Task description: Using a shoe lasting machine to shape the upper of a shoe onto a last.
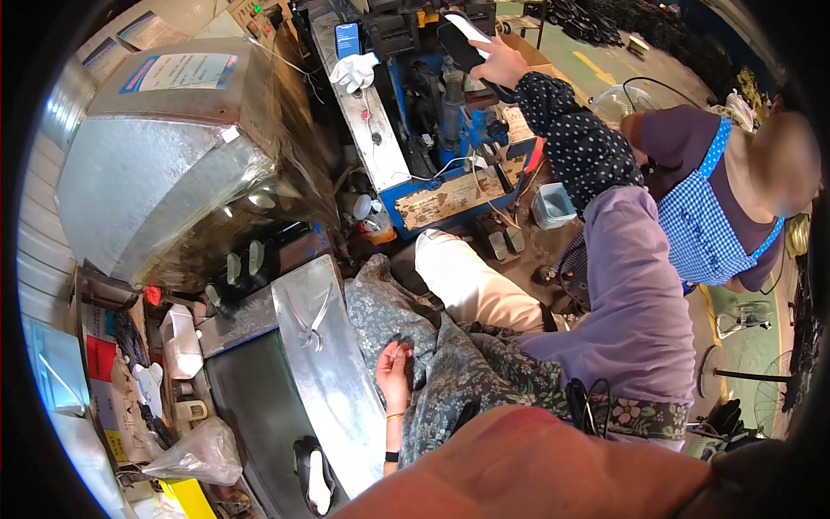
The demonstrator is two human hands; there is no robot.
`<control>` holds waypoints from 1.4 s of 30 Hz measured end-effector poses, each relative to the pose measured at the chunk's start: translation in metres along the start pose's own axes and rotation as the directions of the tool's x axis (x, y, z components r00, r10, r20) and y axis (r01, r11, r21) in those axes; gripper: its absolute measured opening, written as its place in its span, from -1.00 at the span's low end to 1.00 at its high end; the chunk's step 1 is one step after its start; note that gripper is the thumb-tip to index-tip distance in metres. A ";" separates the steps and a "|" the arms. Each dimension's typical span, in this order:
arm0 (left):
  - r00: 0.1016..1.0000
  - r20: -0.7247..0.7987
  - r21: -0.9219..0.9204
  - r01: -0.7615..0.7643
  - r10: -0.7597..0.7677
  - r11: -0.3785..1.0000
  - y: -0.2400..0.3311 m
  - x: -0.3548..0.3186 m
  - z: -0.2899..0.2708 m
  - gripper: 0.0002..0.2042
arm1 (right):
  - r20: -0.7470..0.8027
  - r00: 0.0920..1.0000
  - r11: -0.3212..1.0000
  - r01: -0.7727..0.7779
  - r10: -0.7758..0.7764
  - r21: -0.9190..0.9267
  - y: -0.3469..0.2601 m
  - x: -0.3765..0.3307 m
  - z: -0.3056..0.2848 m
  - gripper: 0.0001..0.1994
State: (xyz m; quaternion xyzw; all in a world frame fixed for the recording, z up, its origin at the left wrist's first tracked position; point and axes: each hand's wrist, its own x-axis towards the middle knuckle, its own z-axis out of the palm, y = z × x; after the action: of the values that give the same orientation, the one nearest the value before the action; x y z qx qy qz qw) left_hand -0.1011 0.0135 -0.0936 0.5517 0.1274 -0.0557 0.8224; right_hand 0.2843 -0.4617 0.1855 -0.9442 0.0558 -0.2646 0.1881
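My right hand (pixel 501 64), at the end of an outstretched arm in a dotted cuff, grips a black shoe (pixel 458 45) with a white part along its top. It holds the shoe above a blue machine (pixel 402 208). My left hand (pixel 393 374) rests low by my floral apron (pixel 493 355), its fingers curled and pressed together. Whether something small is between those fingertips I cannot make out. Another black shoe with a white form in it (pixel 318 480) lies on a dark conveyor belt (pixel 251 389), left of my left hand.
Pliers (pixel 313 327) lie on a metal plate (pixel 333 389) beside the belt. A large metal hood (pixel 164 130) stands at the left. White gloves (pixel 354 73) and a phone (pixel 347 40) sit on the machine's ledge. A person in a checked apron (pixel 700 221) is close at my right.
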 end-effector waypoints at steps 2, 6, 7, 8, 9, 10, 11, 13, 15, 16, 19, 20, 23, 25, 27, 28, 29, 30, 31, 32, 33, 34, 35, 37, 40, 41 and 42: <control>1.000 -0.011 0.028 0.001 -0.001 1.000 0.000 -0.001 0.001 -0.75 | 0.143 0.986 0.981 -0.057 0.084 -0.186 -0.015 0.006 0.003 -0.19; 0.999 -0.042 0.034 0.025 -0.023 0.999 -0.002 -0.007 -0.004 -0.74 | 0.153 0.982 0.950 -0.063 0.115 -0.307 -0.028 0.007 0.004 -0.21; 0.998 -0.052 0.000 0.029 -0.029 1.000 -0.003 -0.007 -0.004 -0.75 | 0.172 0.977 0.963 -0.077 0.125 -0.258 -0.029 0.011 0.001 -0.21; 0.998 -0.061 -0.031 0.032 -0.034 0.999 -0.005 -0.006 -0.007 -0.75 | 0.165 0.975 0.964 -0.109 0.152 -0.241 -0.029 0.014 0.000 -0.21; 0.998 -0.049 -0.025 0.035 -0.036 0.999 -0.007 -0.007 -0.011 -0.75 | 0.147 0.976 0.969 -0.125 0.159 -0.213 -0.027 0.013 -0.001 -0.21; 0.998 -0.052 -0.027 0.032 -0.034 0.999 -0.008 -0.008 -0.015 -0.75 | 0.127 0.978 0.972 -0.142 0.167 -0.186 -0.024 0.011 -0.002 -0.21; 0.998 -0.050 -0.026 0.032 -0.033 0.999 -0.009 -0.006 -0.018 -0.76 | 0.127 0.977 0.973 -0.149 0.173 -0.175 -0.024 0.006 -0.001 -0.22; 0.998 -0.029 -0.043 0.053 -0.054 0.998 -0.007 -0.005 -0.014 -0.77 | 0.134 0.982 0.969 -0.101 0.134 -0.225 -0.008 0.004 0.004 -0.24; 0.998 -0.051 -0.084 0.044 -0.048 0.995 -0.008 -0.007 -0.012 -0.79 | 0.182 0.977 0.971 -0.069 0.112 -0.230 -0.010 0.002 0.010 -0.27; 0.998 -0.031 -0.074 0.059 -0.062 0.996 -0.007 -0.002 -0.013 -0.79 | 0.208 0.967 0.969 -0.099 0.147 -0.225 -0.024 0.000 0.008 -0.28; 0.993 -0.104 -0.025 0.057 -0.060 0.998 -0.006 0.003 -0.008 -0.78 | 0.220 0.966 0.967 -0.079 0.134 -0.241 -0.042 -0.007 0.010 -0.20; 0.993 -0.088 -0.018 0.074 -0.075 0.997 -0.003 0.003 -0.006 -0.78 | 0.233 0.960 0.963 -0.096 0.156 -0.250 -0.046 -0.018 0.016 -0.22; 0.977 -0.191 0.017 0.096 -0.091 0.995 0.004 0.004 0.008 -0.78 | 0.047 0.998 0.945 -0.024 0.042 -0.327 -0.026 -0.036 0.032 -0.24; 0.981 -0.174 0.019 0.092 -0.087 0.996 -0.001 0.008 0.007 -0.78 | 0.086 0.994 0.971 -0.051 0.073 -0.235 -0.017 -0.035 0.032 -0.25; 0.986 -0.144 -0.041 0.081 -0.086 0.996 -0.003 0.007 0.004 -0.78 | 0.078 0.994 0.972 -0.059 0.079 -0.227 -0.017 -0.036 0.031 -0.25; 0.986 -0.141 -0.037 0.088 -0.092 0.995 -0.004 0.008 0.003 -0.78 | 0.066 0.995 0.974 -0.064 0.080 -0.217 -0.017 -0.035 0.031 -0.25; 0.984 -0.162 -0.024 0.074 -0.077 0.997 -0.002 0.008 0.003 -0.78 | 0.069 0.995 0.974 -0.062 0.079 -0.219 -0.020 -0.034 0.032 -0.26; 0.981 -0.184 -0.011 0.060 -0.061 0.998 0.000 0.008 0.003 -0.78 | 0.071 0.994 0.974 -0.063 0.080 -0.216 -0.023 -0.034 0.033 -0.26; 0.976 -0.204 0.003 0.074 -0.071 0.997 0.001 0.007 0.003 -0.78 | 0.073 0.995 0.974 -0.054 0.072 -0.219 -0.027 -0.032 0.034 -0.26; 0.976 -0.207 0.003 0.073 -0.071 0.997 0.001 0.006 0.004 -0.78 | 0.076 0.995 0.974 -0.042 0.060 -0.222 -0.034 -0.030 0.036 -0.25; 0.976 -0.205 -0.012 0.067 -0.068 0.998 0.005 0.003 0.009 -0.78 | 0.044 0.998 0.976 -0.034 0.045 -0.216 -0.038 -0.028 0.040 -0.27; 0.976 -0.208 -0.031 0.058 -0.063 0.998 0.008 0.001 0.011 -0.79 | 0.046 0.998 0.977 -0.023 0.033 -0.212 -0.041 -0.027 0.042 -0.27; 0.978 -0.202 -0.038 0.052 -0.059 0.998 0.006 0.007 0.011 -0.79 | 0.014 0.998 0.977 -0.063 0.067 -0.203 -0.033 -0.024 0.039 -0.29; 0.974 -0.222 0.016 0.042 -0.037 0.999 -0.002 0.008 0.003 -0.81 | -0.024 0.996 0.972 -0.087 0.084 -0.218 -0.047 -0.016 0.039 -0.36; 0.976 -0.215 0.052 0.057 -0.044 0.997 0.004 0.012 0.007 -0.83 | -0.058 0.993 0.974 -0.109 0.100 -0.198 -0.029 -0.002 0.027 -0.38; 0.968 -0.247 0.064 0.066 -0.048 0.996 0.003 0.012 0.002 -0.84 | 0.052 0.990 0.959 -0.113 0.131 -0.261 -0.028 0.007 0.030 -0.27; 0.961 -0.274 0.057 0.058 -0.041 0.997 0.000 0.010 -0.001 -0.84 | 0.062 0.989 0.956 -0.112 0.134 -0.271 -0.031 0.015 0.035 -0.26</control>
State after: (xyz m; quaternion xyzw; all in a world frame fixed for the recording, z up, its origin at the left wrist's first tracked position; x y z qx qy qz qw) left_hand -0.0918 0.0155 -0.0964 0.5768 0.2512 -0.0039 0.7773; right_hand 0.3160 -0.4248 0.1768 -0.9654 0.1420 -0.2045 0.0777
